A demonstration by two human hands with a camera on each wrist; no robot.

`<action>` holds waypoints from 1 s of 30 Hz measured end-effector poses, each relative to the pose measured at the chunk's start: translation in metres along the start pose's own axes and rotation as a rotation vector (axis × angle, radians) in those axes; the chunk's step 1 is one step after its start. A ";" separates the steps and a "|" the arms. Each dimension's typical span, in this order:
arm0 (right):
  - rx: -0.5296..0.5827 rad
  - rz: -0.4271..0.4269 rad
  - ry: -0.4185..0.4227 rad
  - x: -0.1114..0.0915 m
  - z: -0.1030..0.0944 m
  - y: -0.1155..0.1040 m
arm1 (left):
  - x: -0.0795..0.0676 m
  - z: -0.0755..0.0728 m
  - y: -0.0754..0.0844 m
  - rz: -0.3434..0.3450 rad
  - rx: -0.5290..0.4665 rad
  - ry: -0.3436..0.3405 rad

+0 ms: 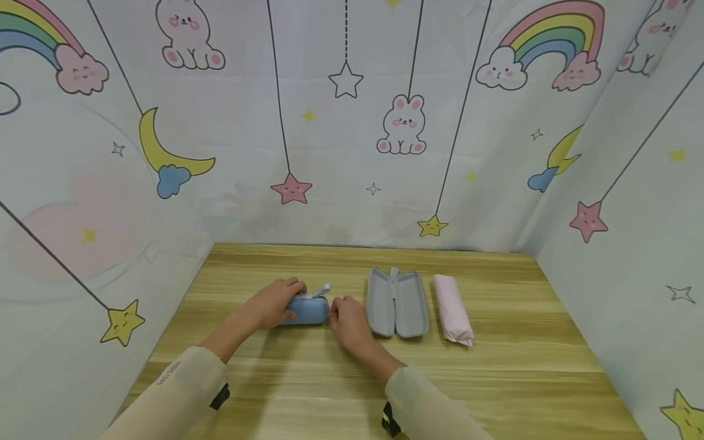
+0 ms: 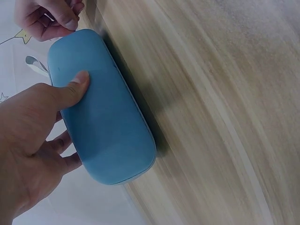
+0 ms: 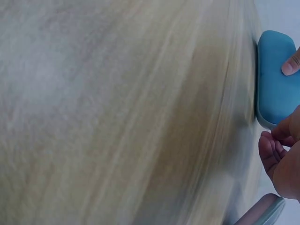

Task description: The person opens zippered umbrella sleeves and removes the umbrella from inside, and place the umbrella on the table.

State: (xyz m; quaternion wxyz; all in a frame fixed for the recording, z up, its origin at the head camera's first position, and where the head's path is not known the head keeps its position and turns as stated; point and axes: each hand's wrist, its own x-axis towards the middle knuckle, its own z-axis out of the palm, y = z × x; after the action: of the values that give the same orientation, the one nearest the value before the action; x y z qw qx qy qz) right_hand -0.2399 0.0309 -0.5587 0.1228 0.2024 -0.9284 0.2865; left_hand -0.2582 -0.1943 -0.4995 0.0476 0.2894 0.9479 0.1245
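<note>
A blue glasses case (image 1: 310, 310), closed and lying on its side edge, sits on the table with a pale loop strap (image 1: 326, 289) at its far side. My left hand (image 1: 277, 304) grips it from the left; in the left wrist view the thumb (image 2: 77, 89) presses its upper face and the other fingers go behind. At the case's right end, my right hand (image 1: 350, 321) has thumb and forefinger pinched together on the seam, seemingly at the zipper pull, which the fingertips hide. A grey glasses case (image 1: 409, 305) lies spread open to the right of that hand.
Right of the grey case lies a pink wrapped packet (image 1: 453, 310). The wood-grain table (image 1: 308, 379) meets a patterned cloth backdrop (image 1: 330, 153) at the back and sides. Part of the grey case (image 3: 262, 211) shows low in the right wrist view.
</note>
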 end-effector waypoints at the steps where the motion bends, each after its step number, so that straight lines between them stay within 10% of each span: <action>1: 0.001 0.010 -0.006 -0.001 0.001 0.000 | 0.000 0.000 0.000 0.000 0.000 0.001; 20: 0.044 0.050 0.032 -0.006 0.011 -0.001 | 0.000 -0.001 -0.007 -0.047 -0.116 0.046; 30: 0.095 0.101 0.023 -0.007 0.016 0.005 | -0.003 0.011 -0.015 -0.001 0.013 0.170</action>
State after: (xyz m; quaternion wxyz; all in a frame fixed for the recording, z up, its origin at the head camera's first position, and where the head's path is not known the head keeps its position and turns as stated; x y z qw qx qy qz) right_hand -0.2374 0.0276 -0.5760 0.1091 0.1576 -0.9212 0.3385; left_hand -0.2617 -0.2053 -0.5136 -0.0348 0.2779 0.9494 0.1424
